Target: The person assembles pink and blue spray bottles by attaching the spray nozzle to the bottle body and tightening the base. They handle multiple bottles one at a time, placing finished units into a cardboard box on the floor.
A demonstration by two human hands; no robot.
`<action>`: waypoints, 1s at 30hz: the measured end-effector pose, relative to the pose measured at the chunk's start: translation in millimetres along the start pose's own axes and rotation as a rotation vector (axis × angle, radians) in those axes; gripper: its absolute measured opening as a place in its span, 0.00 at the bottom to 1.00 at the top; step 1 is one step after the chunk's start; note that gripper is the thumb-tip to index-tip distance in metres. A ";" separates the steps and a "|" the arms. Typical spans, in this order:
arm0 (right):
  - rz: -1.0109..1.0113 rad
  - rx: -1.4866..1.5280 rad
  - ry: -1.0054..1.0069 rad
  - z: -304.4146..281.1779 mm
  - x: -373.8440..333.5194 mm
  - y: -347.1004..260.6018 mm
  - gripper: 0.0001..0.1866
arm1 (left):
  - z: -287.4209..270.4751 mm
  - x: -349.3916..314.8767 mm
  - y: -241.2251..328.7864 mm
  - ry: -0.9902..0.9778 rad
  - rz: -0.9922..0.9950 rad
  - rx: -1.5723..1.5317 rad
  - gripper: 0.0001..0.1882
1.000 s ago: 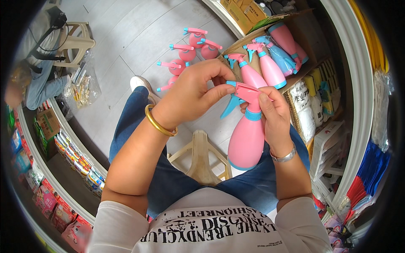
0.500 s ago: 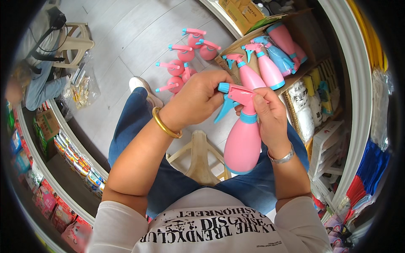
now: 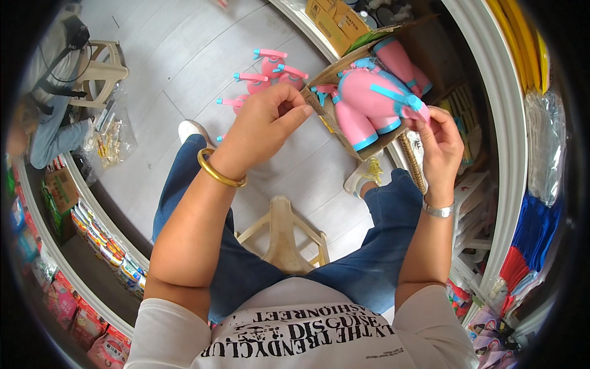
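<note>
Standing at far left is a pale plastic stool (image 3: 101, 72), with a clear plastic bag (image 3: 117, 144) near it. Farther right, pink standing bottles (image 3: 273, 66) with blue nozzles cluster on the grey floor beyond the left hand (image 3: 263, 128), whose fingers curl loosely. Next comes an open cardboard box (image 3: 324, 117) of similar bottles; over it slants the held spray bottle (image 3: 364, 92), base leftward, its head end pinched by the right hand (image 3: 441, 140), well apart from the left.
</note>
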State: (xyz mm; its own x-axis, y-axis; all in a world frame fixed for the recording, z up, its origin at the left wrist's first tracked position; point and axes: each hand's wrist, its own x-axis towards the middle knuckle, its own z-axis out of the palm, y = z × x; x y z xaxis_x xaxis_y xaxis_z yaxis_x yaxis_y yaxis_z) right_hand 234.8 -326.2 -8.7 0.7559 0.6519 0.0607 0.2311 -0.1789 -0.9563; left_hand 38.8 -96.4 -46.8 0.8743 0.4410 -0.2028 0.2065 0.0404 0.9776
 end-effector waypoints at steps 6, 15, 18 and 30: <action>-0.044 -0.158 -0.007 -39.0 38.6 92.2 0.10 | -0.2 -1.3 11.5 -0.079 -0.074 0.139 0.05; 0.030 -0.653 -0.013 -93.0 60.8 198.1 0.11 | 0.7 -2.4 17.9 -0.112 -0.083 0.192 0.06; -0.205 -0.901 0.038 -55.2 62.1 168.3 0.15 | -0.9 -2.0 16.2 -0.095 -0.097 0.179 0.08; 0.114 -1.448 -0.061 -0.5 66.5 170.7 0.24 | -14.2 2.4 8.8 0.035 -0.041 0.165 0.06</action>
State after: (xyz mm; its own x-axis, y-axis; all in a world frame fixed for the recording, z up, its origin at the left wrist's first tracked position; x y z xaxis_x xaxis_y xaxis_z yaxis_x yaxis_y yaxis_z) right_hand 324.7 -313.7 -167.7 0.7940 0.6065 -0.0421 0.6040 -0.7790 0.1682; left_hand 36.5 -82.3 -37.8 0.8482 0.4734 -0.2378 0.3137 -0.0871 0.9455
